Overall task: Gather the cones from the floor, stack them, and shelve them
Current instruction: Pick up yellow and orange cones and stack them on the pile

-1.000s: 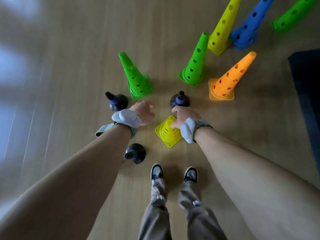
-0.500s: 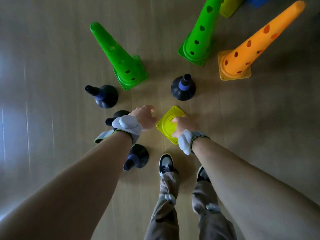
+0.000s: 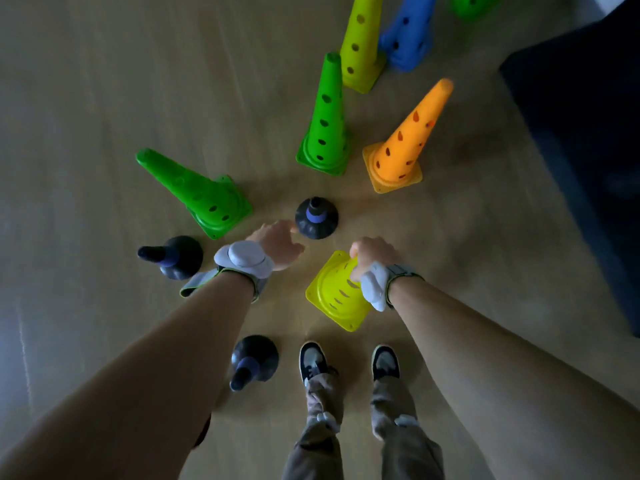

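My right hand [image 3: 372, 254] grips the top of a yellow perforated cone [image 3: 337, 296], which hangs tilted with its square base toward my feet. My left hand [image 3: 278, 244] hovers with loosely curled fingers, holding nothing, just left of a small black cone [image 3: 316, 219] with a blue band. Standing on the wooden floor are a green cone [image 3: 204, 195] at the left, another green cone [image 3: 327, 126], an orange cone [image 3: 403, 147], a tall yellow cone [image 3: 360, 46], a blue cone [image 3: 407, 32] and a green one [image 3: 467, 5] at the top edge.
Two more small black cones stand at the left [image 3: 175, 258] and near my feet [image 3: 254, 360]. A dark mat or furniture edge [image 3: 588, 150] fills the right side. My shoes [image 3: 346, 362] stand below the held cone.
My right hand has lifted the yellow cone and carried it to the right, tilted. The view has pulled back, showing the far cones again. My left hand has moved toward the small black cone.
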The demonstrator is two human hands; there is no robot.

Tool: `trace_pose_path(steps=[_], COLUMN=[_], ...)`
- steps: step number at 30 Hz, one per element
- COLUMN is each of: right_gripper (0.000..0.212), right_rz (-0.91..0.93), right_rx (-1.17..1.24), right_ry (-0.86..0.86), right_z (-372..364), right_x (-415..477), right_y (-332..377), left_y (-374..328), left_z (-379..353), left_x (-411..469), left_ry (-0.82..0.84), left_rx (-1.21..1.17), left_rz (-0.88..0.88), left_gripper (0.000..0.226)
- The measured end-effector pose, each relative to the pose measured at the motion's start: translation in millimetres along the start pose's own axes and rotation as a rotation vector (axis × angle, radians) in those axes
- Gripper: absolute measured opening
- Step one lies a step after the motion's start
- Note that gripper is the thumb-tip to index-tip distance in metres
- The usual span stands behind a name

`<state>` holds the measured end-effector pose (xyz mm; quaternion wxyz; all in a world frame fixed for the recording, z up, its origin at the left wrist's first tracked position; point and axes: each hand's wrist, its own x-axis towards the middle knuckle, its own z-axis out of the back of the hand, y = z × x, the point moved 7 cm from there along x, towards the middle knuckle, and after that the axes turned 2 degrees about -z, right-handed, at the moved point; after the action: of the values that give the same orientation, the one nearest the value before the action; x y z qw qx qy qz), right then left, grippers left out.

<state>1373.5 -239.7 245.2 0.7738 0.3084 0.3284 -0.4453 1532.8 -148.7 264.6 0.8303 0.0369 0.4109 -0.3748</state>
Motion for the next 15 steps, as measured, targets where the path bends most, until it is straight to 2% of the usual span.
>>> trace_pose_path(steps=[2,5,6,8,11,15], right_gripper=[0.036,0.003,0.003,0.018,0.019,0.033], right_rz=[-0.068,-0.127,-0.142,-0.155,-0.18,-0.183], right_rx=[0.034,0.074,0.092,0.123,0.199,0.26], right_ry=[-0.044,-0.105,-0.126,-0.158,-0.205,-0.237], right_z=[40,96,113,142,179,223], right_x=[-14,-28,-30,-31,-24,-1], right_y=[-21,-52,-63,-84,-121,-172], left_y=[-38,-99,-118,-155,-216,-296], left_z=[30,72,81,95,112,125], left_x=[-3,0,5,15,37,75], left_ry=[-0.017,-0.056,-0.062,-0.065,-0.084,-0.11], left_rx=[0.021,0.048,0.058,0.081,0.084,0.117], left_rz=[-0.059,-0.138,-0.16,-0.194,-0.238,-0.284], left_gripper=[0.046,0.053,0.055,0.06,0.067,0.073])
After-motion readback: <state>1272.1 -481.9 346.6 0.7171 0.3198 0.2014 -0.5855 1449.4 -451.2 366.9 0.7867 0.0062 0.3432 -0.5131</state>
